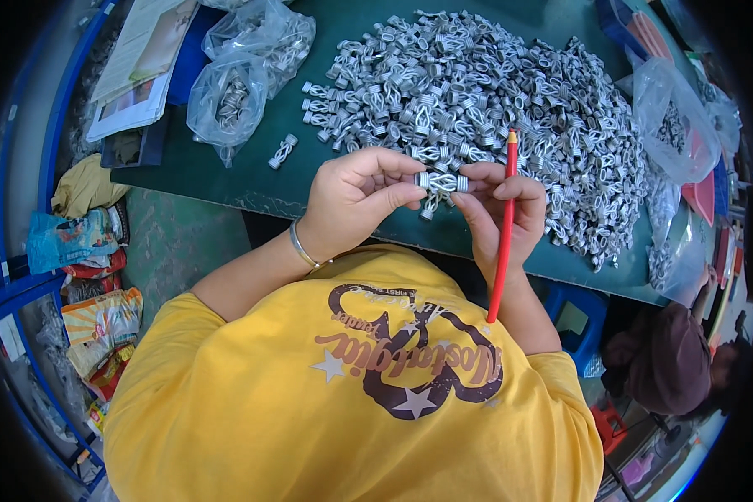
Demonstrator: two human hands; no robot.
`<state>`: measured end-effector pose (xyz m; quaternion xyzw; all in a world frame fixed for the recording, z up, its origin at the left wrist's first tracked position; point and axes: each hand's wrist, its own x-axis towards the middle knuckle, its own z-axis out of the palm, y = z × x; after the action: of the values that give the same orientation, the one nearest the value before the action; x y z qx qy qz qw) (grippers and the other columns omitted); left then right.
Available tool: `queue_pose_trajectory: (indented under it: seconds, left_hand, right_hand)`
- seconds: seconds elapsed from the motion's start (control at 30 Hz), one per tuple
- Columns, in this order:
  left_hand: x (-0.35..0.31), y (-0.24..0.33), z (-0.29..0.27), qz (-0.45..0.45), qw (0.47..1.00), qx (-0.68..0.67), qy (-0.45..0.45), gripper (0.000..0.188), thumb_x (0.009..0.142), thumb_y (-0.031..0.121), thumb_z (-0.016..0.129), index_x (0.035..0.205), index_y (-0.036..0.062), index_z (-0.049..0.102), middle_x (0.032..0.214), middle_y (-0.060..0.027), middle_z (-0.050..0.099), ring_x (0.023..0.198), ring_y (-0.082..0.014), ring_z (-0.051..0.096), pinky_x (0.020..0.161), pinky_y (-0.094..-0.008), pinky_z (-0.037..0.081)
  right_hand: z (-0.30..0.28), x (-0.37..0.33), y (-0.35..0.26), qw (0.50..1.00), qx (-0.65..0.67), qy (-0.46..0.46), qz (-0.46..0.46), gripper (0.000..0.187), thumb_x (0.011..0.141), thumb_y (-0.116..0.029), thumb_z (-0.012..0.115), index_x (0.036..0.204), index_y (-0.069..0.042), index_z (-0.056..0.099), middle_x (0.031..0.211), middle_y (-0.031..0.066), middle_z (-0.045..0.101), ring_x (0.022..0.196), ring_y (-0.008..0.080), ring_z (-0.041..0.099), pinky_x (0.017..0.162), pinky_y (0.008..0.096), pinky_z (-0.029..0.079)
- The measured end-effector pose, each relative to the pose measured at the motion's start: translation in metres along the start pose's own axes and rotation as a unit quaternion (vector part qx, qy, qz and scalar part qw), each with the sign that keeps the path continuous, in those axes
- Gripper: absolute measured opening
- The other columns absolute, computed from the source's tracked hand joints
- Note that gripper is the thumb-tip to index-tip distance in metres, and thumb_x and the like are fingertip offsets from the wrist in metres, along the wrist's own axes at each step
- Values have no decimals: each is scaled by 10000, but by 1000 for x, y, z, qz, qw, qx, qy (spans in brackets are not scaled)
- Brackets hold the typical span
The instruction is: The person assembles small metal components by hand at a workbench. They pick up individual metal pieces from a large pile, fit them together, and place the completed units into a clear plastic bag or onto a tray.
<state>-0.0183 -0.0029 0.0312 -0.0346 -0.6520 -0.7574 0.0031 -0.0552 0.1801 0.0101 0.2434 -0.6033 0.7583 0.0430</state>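
Between my two hands I hold a small silvery metal part, with ribbed ends and twisted open strands in its middle. My left hand pinches one end between thumb and fingers. At the other end, my right hand grips with thumb and fingertips, and a long red pencil is tucked between its fingers, pointing up and down. Just beyond my hands spreads a large heap of similar metal parts. One single part lies apart from the heap, to the left.
The green table carries clear plastic bags of parts at the back left and another clear bag at right. Papers lie at far left. A blue stool stands under the table's right side, near another person.
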Motion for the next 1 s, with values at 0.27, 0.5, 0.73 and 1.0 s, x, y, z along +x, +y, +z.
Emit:
queue_pose_trajectory:
  seconds: [0.27,0.5,0.73,1.0]
  left_hand:
    - [1,-4,1,-118,990,-75,-10,193,849,16,583,1025,-63,574,878,-122,647,753,-157,653,657,-239,537]
    - [1,1,-6,-283,895,-341,-56,265,952,188,435,1088,-20,528,843,-58,555,702,-111,554,561,-210,449]
    - [-5,6,-11,-273,934,-226,-34,106,892,139,569,931,58,513,606,48,372,490,-21,327,415,-170,244]
    - [1,8,-9,-224,958,-170,48,175,877,87,576,1014,-22,586,735,-32,569,491,-24,369,427,-159,273]
  right_hand:
    - [10,6,-12,999,-17,-1,-34,404,706,151,653,906,-71,381,977,194,616,743,167,580,687,254,480]
    - [17,21,-15,961,-121,-160,-188,230,708,126,606,764,-50,469,879,168,662,734,260,628,660,322,494]
    - [8,61,10,888,-424,-35,-174,248,661,93,654,790,-43,492,757,94,613,670,265,583,652,341,453]
    - [2,55,13,950,-281,38,-128,224,727,115,617,801,-28,462,862,147,633,729,185,614,648,259,480]
